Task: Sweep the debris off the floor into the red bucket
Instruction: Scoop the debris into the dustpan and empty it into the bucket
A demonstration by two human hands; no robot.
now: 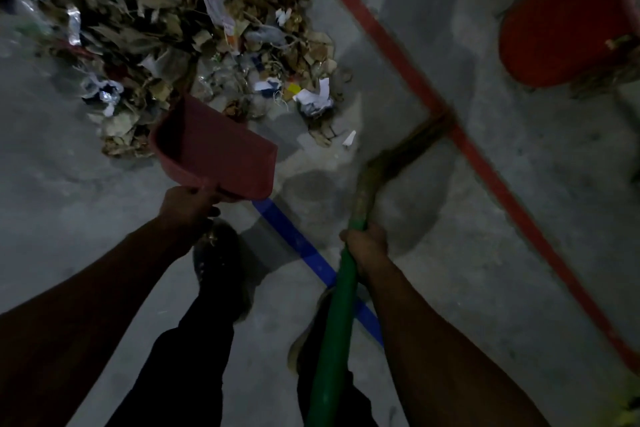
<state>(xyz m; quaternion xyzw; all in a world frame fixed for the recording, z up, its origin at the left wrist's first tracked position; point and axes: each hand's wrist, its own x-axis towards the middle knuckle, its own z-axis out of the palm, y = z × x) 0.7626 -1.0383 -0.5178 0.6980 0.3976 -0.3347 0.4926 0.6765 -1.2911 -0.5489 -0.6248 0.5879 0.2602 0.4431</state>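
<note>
Left hand (188, 201) grips dustpan (214, 152), mouth angled toward debris (166, 21); right hand (367, 250) grips broom (343, 305), ready for sweeping.

Debris (166, 21): leaves, paper, plastic, heaped on floor upper left. Red bucket (568, 21): upper right, well apart from heap.

Concrete floor (485, 184) — debris pile (166, 28), red bucket (568, 21), tape lines.
</note>
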